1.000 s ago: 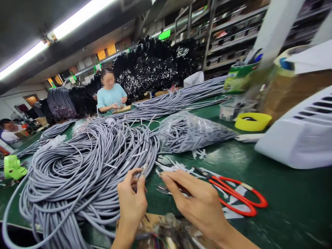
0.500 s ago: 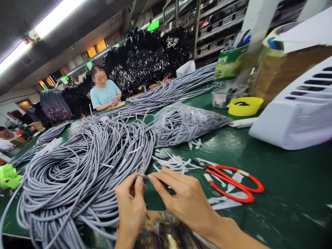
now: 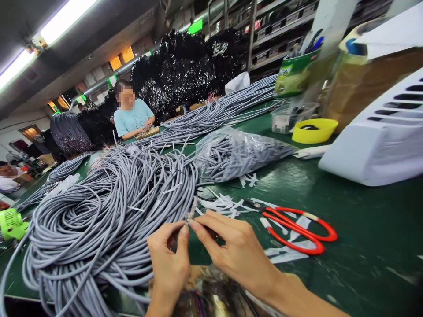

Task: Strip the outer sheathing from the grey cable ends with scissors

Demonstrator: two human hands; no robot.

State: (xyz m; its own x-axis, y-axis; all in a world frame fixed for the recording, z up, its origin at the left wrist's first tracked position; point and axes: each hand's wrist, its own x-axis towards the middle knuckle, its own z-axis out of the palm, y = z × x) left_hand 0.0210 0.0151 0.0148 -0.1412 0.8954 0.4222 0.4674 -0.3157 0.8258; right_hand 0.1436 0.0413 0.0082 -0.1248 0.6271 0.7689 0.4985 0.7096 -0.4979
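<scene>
My left hand (image 3: 170,259) pinches a frayed, silvery cable end (image 3: 191,210) between thumb and forefinger; it pokes up just past the fingertips, and the length below is hidden inside the palm. My right hand (image 3: 239,253) has its thumb and forefinger pressed together at the base of that same end. Whether a fine strand sits between them is too small for me to make out, and its other fingers are curled mostly out of my sight.

Left of the fingers, and reaching beyond them, lies a big coil of gray cable (image 3: 76,207), its lower part cut off by my view. Just past the fingertips are scattered white strips (image 3: 228,204), and farther off, a clear bag (image 3: 244,152) of short gray pieces, blurred by its shiny plastic. Right of the fingers, red-handled scissors (image 3: 291,225) lie on the green table (image 3: 357,246), over more strips. Under the wrists I get a dark bundle (image 3: 218,290) with thin wires; the bottom edge crops it and I can't tell what it is. Well beyond the fingers, a person in a light blue shirt (image 3: 134,116) handles something too small to read.
</scene>
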